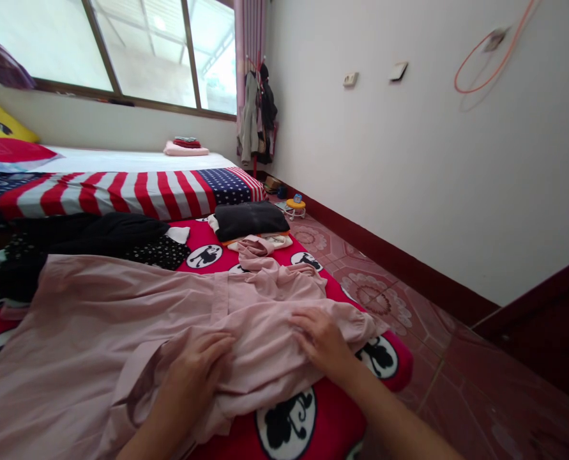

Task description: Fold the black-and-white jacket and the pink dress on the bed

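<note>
A pink dress (169, 300) with a waistband lies spread across the near bed, its skirt to the left and its bodice and sleeves to the right. My left hand (195, 370) rests palm down on the dress beside a loose fabric loop, fingers stretched out over the cloth. Farther right, my right hand (322, 338) lies on the bodice near the sleeve, its fingers spread and slightly bent. Both palms are hidden, and neither hand visibly grips the fabric.
Folded clothes (250, 220) are stacked beyond the dress, and dark garments (97, 233) lie in a heap at left. The red patterned bedspread (334, 415) ends at a rounded edge above the tiled floor (437, 383). A small yellow stool (295, 204) stands by the wall.
</note>
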Demonstrator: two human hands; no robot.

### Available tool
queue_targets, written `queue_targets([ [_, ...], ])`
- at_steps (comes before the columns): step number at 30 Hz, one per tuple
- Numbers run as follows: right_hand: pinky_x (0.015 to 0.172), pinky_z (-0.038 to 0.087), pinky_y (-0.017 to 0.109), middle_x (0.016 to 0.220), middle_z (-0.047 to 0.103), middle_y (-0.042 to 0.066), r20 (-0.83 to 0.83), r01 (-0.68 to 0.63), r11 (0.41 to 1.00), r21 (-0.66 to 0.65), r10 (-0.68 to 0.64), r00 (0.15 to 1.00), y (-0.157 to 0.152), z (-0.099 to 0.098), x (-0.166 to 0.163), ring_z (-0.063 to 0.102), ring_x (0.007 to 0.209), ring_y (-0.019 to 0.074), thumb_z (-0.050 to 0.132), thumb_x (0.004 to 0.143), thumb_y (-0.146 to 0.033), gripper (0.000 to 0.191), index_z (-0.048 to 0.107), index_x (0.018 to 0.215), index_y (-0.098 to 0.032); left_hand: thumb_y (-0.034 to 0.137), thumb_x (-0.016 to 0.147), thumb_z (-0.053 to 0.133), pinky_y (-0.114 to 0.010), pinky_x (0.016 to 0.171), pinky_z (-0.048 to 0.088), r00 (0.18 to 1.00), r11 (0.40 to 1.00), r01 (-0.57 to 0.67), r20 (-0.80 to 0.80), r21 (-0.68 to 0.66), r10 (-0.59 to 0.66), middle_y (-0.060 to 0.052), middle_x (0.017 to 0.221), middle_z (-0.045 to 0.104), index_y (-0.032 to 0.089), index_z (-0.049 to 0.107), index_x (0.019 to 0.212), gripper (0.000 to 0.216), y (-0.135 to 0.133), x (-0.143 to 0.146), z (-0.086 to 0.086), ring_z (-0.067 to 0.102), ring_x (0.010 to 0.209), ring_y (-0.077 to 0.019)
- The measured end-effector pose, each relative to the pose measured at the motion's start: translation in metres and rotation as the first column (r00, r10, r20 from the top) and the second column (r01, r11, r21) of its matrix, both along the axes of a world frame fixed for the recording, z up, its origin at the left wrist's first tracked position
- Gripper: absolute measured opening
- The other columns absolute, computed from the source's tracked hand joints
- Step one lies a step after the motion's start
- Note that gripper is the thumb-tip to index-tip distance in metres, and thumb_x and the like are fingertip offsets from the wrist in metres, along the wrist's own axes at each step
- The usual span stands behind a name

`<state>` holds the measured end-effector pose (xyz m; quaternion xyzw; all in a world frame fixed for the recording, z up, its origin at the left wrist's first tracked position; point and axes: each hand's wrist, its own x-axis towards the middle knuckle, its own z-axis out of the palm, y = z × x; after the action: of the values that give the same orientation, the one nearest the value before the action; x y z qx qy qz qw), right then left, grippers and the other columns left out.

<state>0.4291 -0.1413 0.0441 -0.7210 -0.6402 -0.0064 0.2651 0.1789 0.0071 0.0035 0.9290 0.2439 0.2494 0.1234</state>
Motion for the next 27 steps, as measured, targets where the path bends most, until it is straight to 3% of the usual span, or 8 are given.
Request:
queue_targets([
  [4, 0.113, 0.018, 0.056, 0.15, 0.038, 0.005, 0.138, 0.116, 0.977, -0.18, -0.092, 0.986, -0.004, -0.032, 0.005, 0.029, 0.14, 0.03, 0.058, 0.085, -0.043, 0.057, 0.045, 0.139, -0.031, 0.033, 0.076, 0.067, -0.05, 0.105, 0.041, 0.992, 1.0, -0.008, -0.125, 0.002, 0.008, -0.006, 0.145, 0.047, 0.029, 0.052, 0.135, 0.061, -0.001, 0.008, -0.019, 0.044, 0.131, -0.0316],
  [7, 0.112, 0.025, 0.051, 0.153, 0.031, 0.01, 0.219, 0.259, 0.94, -0.221, -0.21, 0.953, -0.013, -0.051, 0.026, 0.024, 0.142, 0.0294, 0.05, 0.089, -0.05, 0.063, 0.038, 0.144, -0.022, 0.035, 0.075, 0.068, -0.056, 0.109, 0.033, 0.987, 0.999, -0.02, -0.158, 0.038, 0.026, -0.005, 0.152, 0.035, 0.033, 0.041, 0.142, 0.073, -0.004, 0.005, -0.03, 0.033, 0.138, -0.0333],
  [9, 0.107, 0.034, 0.047, 0.148, 0.04, 0.015, 0.259, 0.345, 0.911, -0.226, -0.285, 0.923, -0.013, -0.049, 0.038, 0.035, 0.137, 0.0302, 0.049, 0.089, -0.048, 0.06, 0.047, 0.139, -0.016, 0.036, 0.074, 0.068, -0.056, 0.109, 0.032, 0.988, 0.998, -0.032, -0.152, 0.062, 0.041, -0.005, 0.154, 0.031, 0.035, 0.039, 0.143, 0.075, -0.007, 0.004, -0.033, 0.031, 0.139, -0.0337],
  [11, 0.094, 0.044, 0.045, 0.126, 0.061, 0.018, 0.278, 0.419, 0.867, -0.269, -0.347, 0.896, -0.001, -0.033, 0.048, 0.056, 0.117, 0.0322, 0.051, 0.087, -0.043, 0.043, 0.066, 0.117, -0.016, 0.036, 0.072, 0.07, -0.055, 0.109, 0.031, 0.989, 0.996, -0.038, -0.139, 0.086, 0.05, -0.005, 0.155, 0.029, 0.036, 0.042, 0.141, 0.075, -0.009, 0.005, -0.035, 0.031, 0.138, -0.0344],
  [14, 0.076, 0.048, 0.039, 0.081, 0.073, 0.014, 0.154, 0.414, 0.866, -0.281, -0.386, 0.91, 0.041, 0.007, 0.058, 0.068, 0.083, 0.029, 0.057, 0.082, -0.037, 0.025, 0.074, 0.074, -0.021, 0.035, 0.067, 0.074, -0.054, 0.109, 0.033, 0.99, 0.993, -0.046, -0.125, 0.105, 0.059, -0.005, 0.155, 0.029, 0.036, 0.046, 0.139, 0.077, -0.011, 0.007, -0.036, 0.032, 0.138, -0.0351],
  [18, 0.076, 0.046, 0.03, 0.083, 0.073, 0.005, -0.074, 0.274, 0.951, -0.143, -0.286, 0.955, 0.127, 0.046, 0.069, 0.066, 0.086, 0.0232, 0.058, 0.08, -0.032, 0.017, 0.072, 0.075, -0.024, 0.035, 0.064, 0.076, -0.054, 0.107, 0.035, 0.989, 0.993, -0.058, -0.132, 0.098, 0.071, -0.004, 0.155, 0.028, 0.038, 0.044, 0.139, 0.082, -0.012, 0.007, -0.035, 0.033, 0.137, -0.0362],
  [23, 0.062, 0.05, 0.028, 0.081, 0.071, 0.01, -0.295, 0.251, 0.955, -0.16, -0.289, 0.911, 0.226, 0.039, 0.069, 0.067, 0.069, 0.0192, 0.058, 0.083, -0.036, 0.033, 0.066, 0.103, -0.011, 0.041, 0.061, 0.079, -0.057, 0.106, 0.034, 0.982, 0.994, -0.071, -0.168, 0.085, 0.085, -0.003, 0.155, 0.026, 0.042, 0.04, 0.14, 0.089, -0.008, 0.006, -0.037, 0.034, 0.137, -0.0383],
  [27, 0.059, 0.051, 0.029, 0.089, 0.069, 0.011, -0.422, 0.212, 0.964, -0.161, -0.262, 0.868, 0.26, 0.017, 0.058, 0.066, 0.067, 0.0175, 0.068, 0.076, -0.045, 0.068, 0.047, 0.128, -0.006, 0.046, 0.056, 0.081, -0.056, 0.105, 0.035, 0.98, 0.993, -0.053, -0.185, 0.11, 0.072, -0.003, 0.154, 0.028, 0.043, 0.041, 0.139, 0.092, -0.004, 0.004, -0.038, 0.038, 0.134, -0.0388],
])
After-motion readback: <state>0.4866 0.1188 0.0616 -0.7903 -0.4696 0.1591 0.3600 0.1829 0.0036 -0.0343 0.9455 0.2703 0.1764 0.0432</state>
